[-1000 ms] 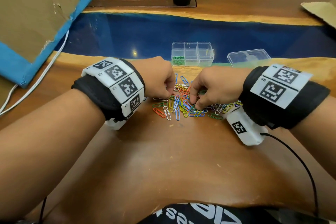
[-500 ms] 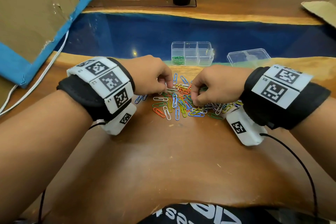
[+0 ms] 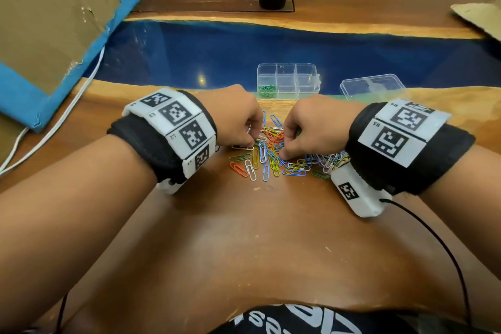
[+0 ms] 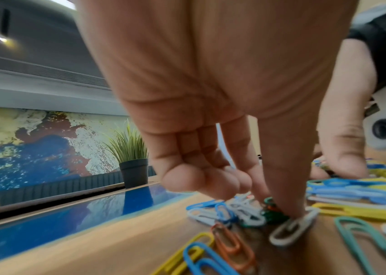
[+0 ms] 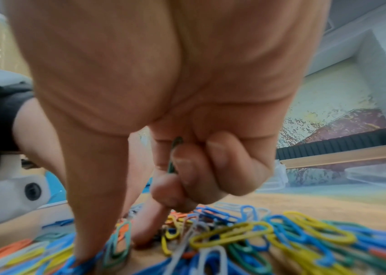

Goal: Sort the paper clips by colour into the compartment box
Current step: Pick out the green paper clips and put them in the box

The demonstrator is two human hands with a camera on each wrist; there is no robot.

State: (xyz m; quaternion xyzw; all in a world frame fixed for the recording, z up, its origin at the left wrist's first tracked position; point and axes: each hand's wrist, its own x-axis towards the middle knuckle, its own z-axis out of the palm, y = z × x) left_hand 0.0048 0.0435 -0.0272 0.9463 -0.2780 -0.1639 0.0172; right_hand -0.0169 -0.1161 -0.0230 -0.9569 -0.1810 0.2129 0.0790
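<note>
Dozens of mixed-colour paper clips (image 3: 273, 154) lie heaped on the tabletop (image 3: 244, 238) just short of the compartment box (image 3: 288, 81), where only green ones sit in one near corner cell. The left hand (image 3: 235, 116) presses a white clip (image 4: 292, 227) with its thumb, other fingers curled; the right hand (image 3: 311, 127) pinches a green clip (image 5: 174, 154) while digging. Tangled clips could lift together and land in the wrong cell; the wristbands read L2, L3, R4, R5.

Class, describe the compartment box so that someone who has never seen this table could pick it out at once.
Find the blue band across the wooden table. At its near edge, beyond the clip pile, stand two clear plastic pieces. The compartment box is the left one, divided inside, with green clips in one corner compartment.
</note>
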